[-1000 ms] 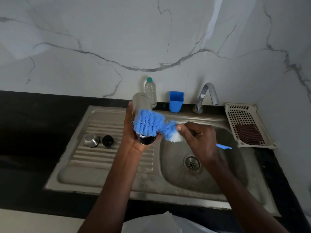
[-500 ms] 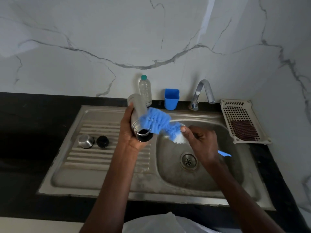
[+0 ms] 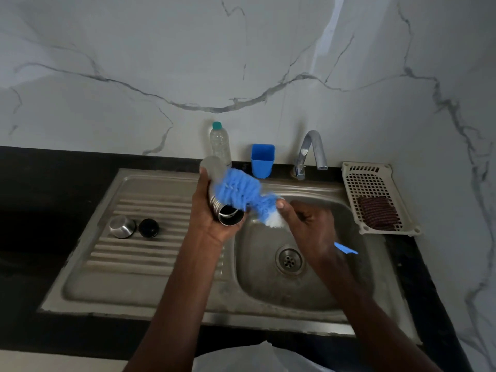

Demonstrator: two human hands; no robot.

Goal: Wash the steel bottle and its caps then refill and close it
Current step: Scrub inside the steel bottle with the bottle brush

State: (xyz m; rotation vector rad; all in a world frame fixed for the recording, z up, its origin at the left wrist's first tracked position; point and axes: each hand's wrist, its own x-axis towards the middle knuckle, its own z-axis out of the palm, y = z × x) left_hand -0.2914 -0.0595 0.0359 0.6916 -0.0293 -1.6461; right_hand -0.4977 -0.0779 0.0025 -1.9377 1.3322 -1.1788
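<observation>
My left hand (image 3: 208,210) grips the steel bottle (image 3: 214,173) over the sink's left edge, its open mouth tilted toward me. A blue bottle brush (image 3: 239,190) lies with its bristles against the bottle's side near the neck. My right hand (image 3: 311,226) holds the brush by its handle, whose blue end (image 3: 346,248) sticks out behind the hand. On the ribbed drainboard (image 3: 150,253) to the left stand the steel cap (image 3: 122,226) and the black inner cap (image 3: 149,228), side by side.
The steel basin (image 3: 268,291) with its drain (image 3: 289,260) lies below my right hand. A tap (image 3: 308,154), a blue cup (image 3: 262,160) and a clear plastic bottle (image 3: 220,142) stand at the back. A cream basket (image 3: 375,183) holding a dark scrubber (image 3: 378,216) sits at the right.
The brush bristles have slid along the bottle's side from over its mouth to nearer the neck and body. Both hands keep their grips; the caps have not moved.
</observation>
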